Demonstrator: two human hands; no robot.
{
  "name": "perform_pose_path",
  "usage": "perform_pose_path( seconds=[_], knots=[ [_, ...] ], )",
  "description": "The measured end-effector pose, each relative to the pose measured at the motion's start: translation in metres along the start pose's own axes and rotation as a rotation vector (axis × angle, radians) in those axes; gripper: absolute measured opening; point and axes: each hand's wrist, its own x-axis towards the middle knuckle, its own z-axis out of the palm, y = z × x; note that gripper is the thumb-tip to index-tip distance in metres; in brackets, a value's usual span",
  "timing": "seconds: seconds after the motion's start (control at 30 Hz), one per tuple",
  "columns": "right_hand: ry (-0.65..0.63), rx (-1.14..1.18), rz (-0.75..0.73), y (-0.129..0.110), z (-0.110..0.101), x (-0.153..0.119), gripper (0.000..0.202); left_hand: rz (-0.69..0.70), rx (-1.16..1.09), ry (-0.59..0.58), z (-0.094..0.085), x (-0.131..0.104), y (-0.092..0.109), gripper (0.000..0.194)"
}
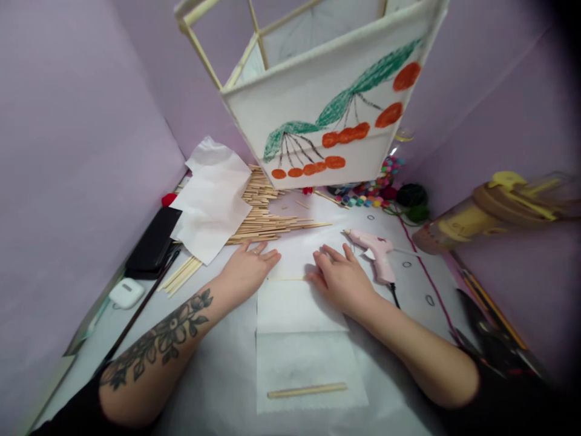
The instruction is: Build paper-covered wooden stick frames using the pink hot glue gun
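My left hand point(249, 266) rests palm down with fingers stretched out, at the near edge of a pile of thin wooden sticks point(267, 227). My right hand point(340, 280) lies with its fingers apart, left of a pink glue gun point(374, 248). Neither hand grips anything that I can see. Between and below them is a creased white sheet point(302, 309); the right thumb is by its far edge, and whether it touches cannot be made out. One short wooden stick point(307, 390) lies across the sheet's near part.
A white panelled stick frame with painted cherries point(336, 121) looms above. Crumpled white paper point(211, 200), a black case point(152, 245) and a white earbud case point(127, 293) sit left. Right are colourful pompoms point(363, 198), a tilted lidded cup point(476, 212), scissors point(488, 333) and pencils point(492, 309).
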Motion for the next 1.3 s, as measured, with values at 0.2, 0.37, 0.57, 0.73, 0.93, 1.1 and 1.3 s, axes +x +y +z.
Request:
perform_pose_path(
  seconds=[0.2, 0.37, 0.57, 0.73, 0.93, 1.1, 1.3],
  knots=[
    [-0.027, 0.078, -0.042, 0.01, 0.004, -0.001, 0.041, -0.165, 0.081, -0.021, 0.001, -0.001, 0.012, 0.038],
    [-0.052, 0.246, -0.131, 0.007, 0.005, 0.01, 0.044, 0.043, -0.054, -0.037, 0.008, 0.008, 0.007, 0.054],
    [-0.071, 0.273, -0.146, 0.004, 0.002, 0.003, 0.05, 0.079, -0.076, -0.048, 0.006, 0.004, 0.003, 0.056],
    [-0.031, 0.054, -0.04, 0.007, 0.005, 0.003, 0.055, -0.112, 0.042, 0.014, 0.0, 0.0, 0.005, 0.042],
    [-0.056, 0.137, -0.132, 0.011, 0.001, 0.003, 0.051, -0.065, -0.002, 0.049, 0.002, 0.001, 0.005, 0.045],
    [-0.088, 0.238, -0.18, 0.01, 0.0, -0.001, 0.053, -0.003, -0.106, 0.054, 0.005, 0.001, 0.004, 0.048],
    [-0.117, 0.316, -0.23, 0.004, 0.009, 0.009, 0.057, -0.032, -0.149, 0.121, 0.011, 0.003, -0.001, 0.037]
  ],
)
